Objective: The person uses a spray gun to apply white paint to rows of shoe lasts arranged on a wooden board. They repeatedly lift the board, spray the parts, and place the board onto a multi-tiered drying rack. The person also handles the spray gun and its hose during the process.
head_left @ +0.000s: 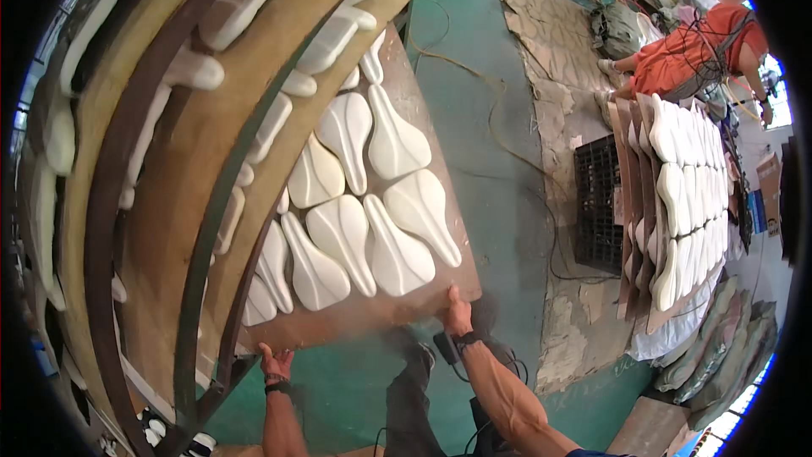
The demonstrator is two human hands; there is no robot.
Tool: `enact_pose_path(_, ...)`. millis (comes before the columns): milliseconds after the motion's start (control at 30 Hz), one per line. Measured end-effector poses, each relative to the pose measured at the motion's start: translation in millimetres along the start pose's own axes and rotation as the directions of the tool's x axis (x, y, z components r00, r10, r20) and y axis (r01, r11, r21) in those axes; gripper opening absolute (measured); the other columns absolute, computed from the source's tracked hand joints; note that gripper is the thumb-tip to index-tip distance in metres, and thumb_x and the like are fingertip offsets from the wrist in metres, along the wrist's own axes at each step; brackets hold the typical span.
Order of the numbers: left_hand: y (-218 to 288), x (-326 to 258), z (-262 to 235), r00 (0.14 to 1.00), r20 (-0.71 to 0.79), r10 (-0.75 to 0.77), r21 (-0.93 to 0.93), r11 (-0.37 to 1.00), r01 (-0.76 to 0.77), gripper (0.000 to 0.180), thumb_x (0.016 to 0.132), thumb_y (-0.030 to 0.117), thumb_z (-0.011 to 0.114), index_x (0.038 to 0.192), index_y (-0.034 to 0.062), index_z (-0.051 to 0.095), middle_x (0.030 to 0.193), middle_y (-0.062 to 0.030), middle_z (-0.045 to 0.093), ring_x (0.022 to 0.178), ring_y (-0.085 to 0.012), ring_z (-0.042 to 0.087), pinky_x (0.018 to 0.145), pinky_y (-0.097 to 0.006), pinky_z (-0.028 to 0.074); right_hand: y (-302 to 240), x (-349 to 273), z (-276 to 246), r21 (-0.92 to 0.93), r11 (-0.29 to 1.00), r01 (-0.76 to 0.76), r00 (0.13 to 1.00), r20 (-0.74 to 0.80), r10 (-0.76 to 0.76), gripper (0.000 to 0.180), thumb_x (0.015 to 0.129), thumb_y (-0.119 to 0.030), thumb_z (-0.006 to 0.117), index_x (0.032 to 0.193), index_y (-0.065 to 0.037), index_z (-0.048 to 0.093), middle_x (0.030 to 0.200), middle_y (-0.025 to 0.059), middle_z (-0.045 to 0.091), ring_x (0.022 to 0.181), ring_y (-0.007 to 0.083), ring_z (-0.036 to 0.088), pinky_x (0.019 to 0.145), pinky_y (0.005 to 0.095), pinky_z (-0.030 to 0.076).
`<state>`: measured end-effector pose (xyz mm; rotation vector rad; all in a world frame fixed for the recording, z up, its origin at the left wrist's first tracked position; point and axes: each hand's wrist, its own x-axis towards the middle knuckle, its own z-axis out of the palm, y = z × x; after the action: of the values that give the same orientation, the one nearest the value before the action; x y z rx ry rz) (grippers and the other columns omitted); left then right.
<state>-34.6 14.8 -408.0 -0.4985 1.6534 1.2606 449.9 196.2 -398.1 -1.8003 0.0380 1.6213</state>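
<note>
A brown board (296,329) carries several white bicycle saddle pads (403,254) laid in rows, their noses pointing alternate ways. Its far left part lies beneath an upper shelf of the rack, which hides some of the pads. At the board's near right corner, my right hand (458,313) grips the edge with the thumb on top. My left hand (277,363) is at the near left edge, fingers bent against the board; its grip is partly hidden under the rim.
The tall rack (188,305) on the left holds more boards of white pads. Stacked boards with pads (685,195) stand on a black crate (597,203) at right. A person in orange (694,55) stands beyond. Cables and flattened cardboard (554,68) lie on the green floor.
</note>
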Motion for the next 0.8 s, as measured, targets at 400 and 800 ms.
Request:
enact_pose_path(400,-6,1,197,0.998,-0.031,0.06,-0.302,0.951,-0.067,0.06,0.091,0.056,0.067,0.128,0.0097,0.06,0.117,-0.0049,0.069,0.105,-0.0237,0.064,0.103,-0.046,0.05,-215,156,146,-0.16,0.864,0.477,0.875,0.183,-0.449,0.052,0.101,-0.032,0.056,0.131,0.01,0.054,0.124,0.0177,0.064,0.113,0.0242,0.059,0.096,0.0379,0.047)
enact_pose_path(800,32,-4,363,0.967,-0.085,-0.239,-0.427,0.886,0.181,0.064,0.085,0.058,0.071,0.118,0.004,0.062,0.116,-0.0121,0.069,0.11,-0.0294,0.065,0.104,-0.055,0.05,-418,240,372,-0.624,0.557,0.548,0.815,0.25,-0.523,0.072,0.096,-0.053,0.054,0.111,0.016,0.038,0.102,0.0423,0.062,0.1,0.0561,0.062,0.088,0.054,0.051)
